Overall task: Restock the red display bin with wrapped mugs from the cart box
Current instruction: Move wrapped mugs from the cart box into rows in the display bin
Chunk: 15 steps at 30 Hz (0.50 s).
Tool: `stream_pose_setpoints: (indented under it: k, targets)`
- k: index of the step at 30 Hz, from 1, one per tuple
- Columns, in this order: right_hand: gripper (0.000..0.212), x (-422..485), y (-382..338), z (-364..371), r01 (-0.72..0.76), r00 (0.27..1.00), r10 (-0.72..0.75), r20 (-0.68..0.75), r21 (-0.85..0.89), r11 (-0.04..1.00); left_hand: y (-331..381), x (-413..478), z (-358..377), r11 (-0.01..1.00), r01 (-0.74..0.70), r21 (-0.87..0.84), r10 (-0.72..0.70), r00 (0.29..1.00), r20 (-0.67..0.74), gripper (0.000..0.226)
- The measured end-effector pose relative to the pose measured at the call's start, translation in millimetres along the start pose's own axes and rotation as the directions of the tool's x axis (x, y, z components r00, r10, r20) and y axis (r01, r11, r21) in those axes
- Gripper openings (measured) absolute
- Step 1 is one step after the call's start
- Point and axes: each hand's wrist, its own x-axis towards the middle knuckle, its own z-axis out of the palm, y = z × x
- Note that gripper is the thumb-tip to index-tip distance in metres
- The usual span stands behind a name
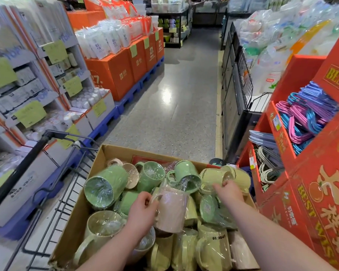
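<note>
Red bin (pixel 301 79) at right is seen stocked only with hangers (pixel 309 116), no mugs visible in it, so restocking is judged barely begun; the box (pixel 76 218) on the cart (pixel 53 202) is found nearly full of wrapped mugs. A pink mug (pixel 171 210) is gripped by its handle in the left hand (pixel 143 212), while a yellow mug (pixel 213 178) is pinched by the right hand (pixel 228 191). Both mugs lie in the box, hemmed by neighbours.

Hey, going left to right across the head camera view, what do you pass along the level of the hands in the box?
Black cart handle → big green wrapped mug lying on its side → left hand → pink wrapped mug it holds → right hand on a pale yellow wrapped mug → red cardboard display bin.
</note>
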Motion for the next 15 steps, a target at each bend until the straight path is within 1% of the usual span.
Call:
stream_pose_setpoints:
  k: [2, 4, 5, 7, 9, 11, 12, 15]
  targets:
    - [0.035, 6, 2, 3, -0.014, 1.000, 0.014, -0.022, 0.008, 1.000, 2, -1, -1, 1.000, 0.000, -0.006, 0.000, 1.000, -0.003, 0.013]
    - [0.014, 10, 4, 4, 0.011, 0.998, -0.010, -0.065, 0.012, 1.000, 2, -2, 0, 1.000, -0.010, 0.003, 0.010, 1.000, -0.002, 0.012]
    - [0.009, 10, 5, 4, 0.030, 0.995, -0.028, -0.092, 0.021, 0.999, 3, -3, 0, 1.000, -0.015, 0.010, 0.015, 1.000, 0.001, 0.012]
    - [0.014, 9, 7, 2, 0.075, 0.987, -0.070, -0.144, 0.030, 0.997, 4, -3, 2, 1.000, -0.023, 0.021, 0.023, 1.000, 0.011, 0.010]
    - [0.012, 2, 7, -3, 0.128, 0.974, -0.129, -0.187, -0.015, 0.992, 5, -4, 4, 0.998, -0.040, 0.040, 0.039, 0.999, 0.010, 0.010]
    - [0.007, -9, 7, -11, 0.215, 0.944, -0.239, -0.228, -0.124, 0.969, 7, -6, 6, 0.998, -0.050, 0.044, 0.050, 0.999, 0.017, 0.012]
    - [0.009, -16, 7, -16, 0.262, 0.923, -0.301, -0.238, -0.180, 0.948, 9, -7, 7, 0.998, -0.056, 0.040, 0.055, 0.998, 0.025, 0.012]
    - [0.010, -38, 8, -33, 0.361, 0.879, -0.428, -0.212, -0.291, 0.886, 14, -10, 11, 0.997, -0.069, 0.023, 0.068, 0.997, 0.044, 0.009]
